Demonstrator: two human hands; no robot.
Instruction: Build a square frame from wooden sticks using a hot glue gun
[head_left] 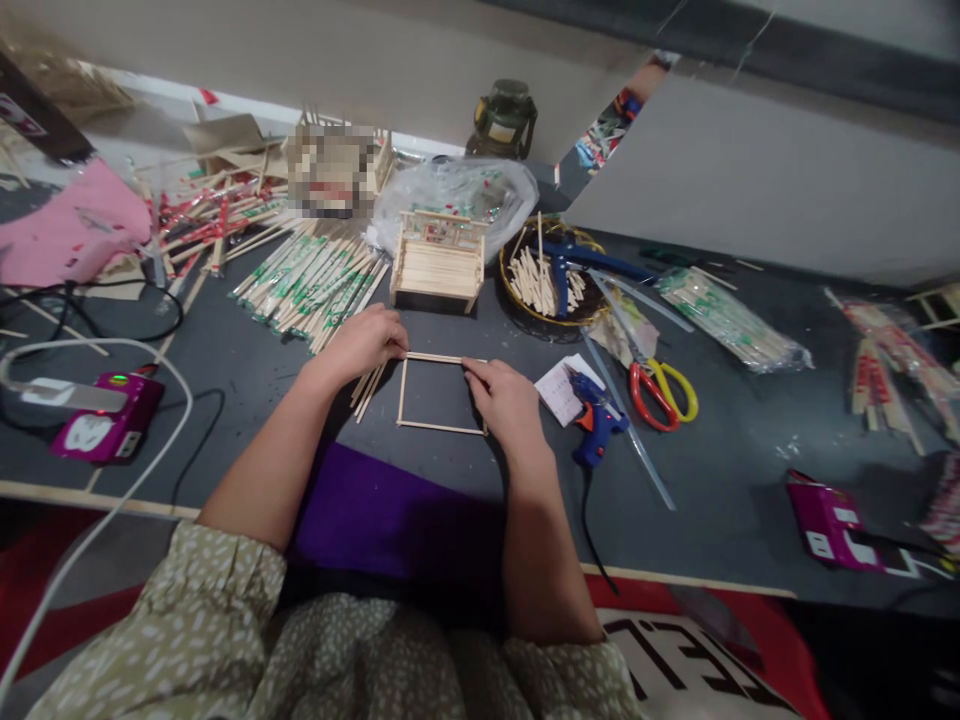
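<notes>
A square frame of thin wooden sticks (pixel 441 430) lies flat on the dark grey table in front of me. My left hand (pixel 367 343) pinches its far left corner between the fingertips. At the far right part of the same frame, my right hand (pixel 504 400) has thumb and fingers closed on the far stick and covers part of the right side. Several loose sticks (pixel 366 393) lie under and beside my left hand. Just beyond the frame stands a small wooden stick model (pixel 437 265) shaped like a bench or bed.
Right of my hand are a blue glue gun (pixel 598 420) on white paper (pixel 556 388), scissors (pixel 660 392) and a basket (pixel 517 300) of short sticks. Wrapped chopsticks (pixel 307 280) lie back left. A purple box (pixel 109 415) with a white cable sits left; purple cloth (pixel 375 510) lies near me.
</notes>
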